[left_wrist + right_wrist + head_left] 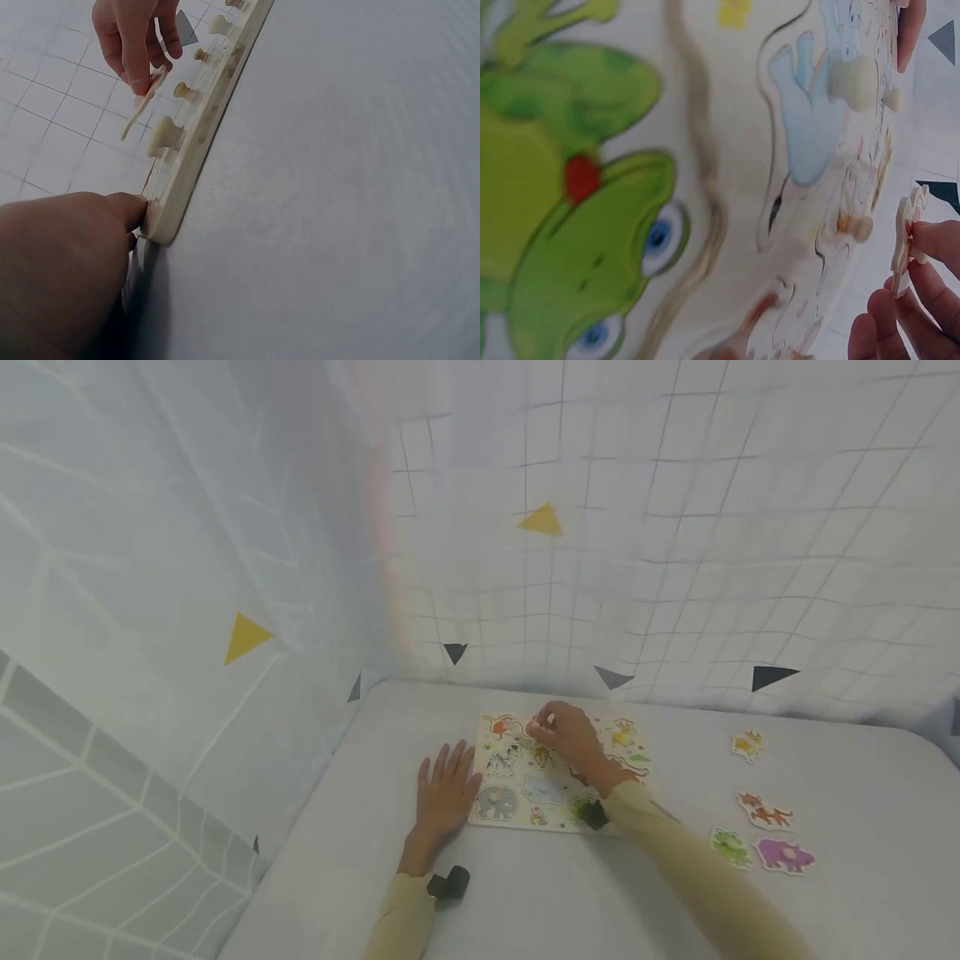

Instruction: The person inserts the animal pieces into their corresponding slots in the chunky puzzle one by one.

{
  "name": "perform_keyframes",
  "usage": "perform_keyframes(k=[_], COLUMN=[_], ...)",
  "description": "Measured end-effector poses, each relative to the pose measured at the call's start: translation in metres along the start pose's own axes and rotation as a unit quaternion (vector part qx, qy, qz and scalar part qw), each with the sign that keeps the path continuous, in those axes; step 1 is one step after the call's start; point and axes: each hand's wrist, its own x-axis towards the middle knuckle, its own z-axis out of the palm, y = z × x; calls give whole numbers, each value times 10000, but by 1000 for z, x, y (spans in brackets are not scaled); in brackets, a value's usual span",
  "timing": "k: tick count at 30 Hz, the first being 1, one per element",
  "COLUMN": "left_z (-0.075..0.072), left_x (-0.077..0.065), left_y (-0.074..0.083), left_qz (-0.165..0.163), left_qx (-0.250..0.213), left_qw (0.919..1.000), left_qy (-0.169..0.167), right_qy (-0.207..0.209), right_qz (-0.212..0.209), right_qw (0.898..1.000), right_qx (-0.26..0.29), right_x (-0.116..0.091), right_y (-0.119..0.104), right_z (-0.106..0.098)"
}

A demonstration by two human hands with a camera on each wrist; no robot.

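My right hand [573,739] pinches a thin wooden puzzle piece [904,240] over the upper middle of the animal puzzle board [517,824]. The piece is tilted on edge, with reddish colour on its face. My left hand [446,793] lies flat with fingers spread beside the board's left edge, and its thumb [129,210] touches the board's corner. Knobbed pieces sit on the board, among them a grey elephant [497,803] and a pale blue animal [542,787]. A frog picture [592,247] fills the near part of the right wrist view.
Right of the board lie a yellow animal piece [747,744], an orange animal piece [765,811], a green frog piece [730,847] and a purple hippo piece [784,855]. All rest on the white table [555,902]. A grid-patterned white curtain [480,560] rises behind the table.
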Motion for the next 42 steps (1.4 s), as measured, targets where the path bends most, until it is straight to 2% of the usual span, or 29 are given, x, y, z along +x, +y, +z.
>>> perform_keyframes(k=[4, 11, 19, 34, 36, 42], left_z=[2, 4, 2, 1, 1, 0], left_x=[1, 2, 4, 1, 1, 1], left_y=[-2, -3, -4, -5, -6, -4], left_qz=[22, 72, 69, 41, 70, 124], left_qx=[29, -59, 16, -6, -6, 120], left_qw=[10000, 9999, 10000, 10000, 9999, 9998], left_qy=[42, 119, 66, 88, 102, 109], right_qy=[-2, 28, -207, -402, -440, -347], right_qz=[10, -270, 77, -118, -34, -57], right_qw=[10000, 9996, 9993, 9981, 9980, 9971], right_qx=[-38, -99, -314, -451, -462, -675], right_x=[4, 10, 21, 38, 39, 41], right_y=[-3, -8, -18, -28, -31, -31], right_z=[6, 13, 19, 42, 45, 52])
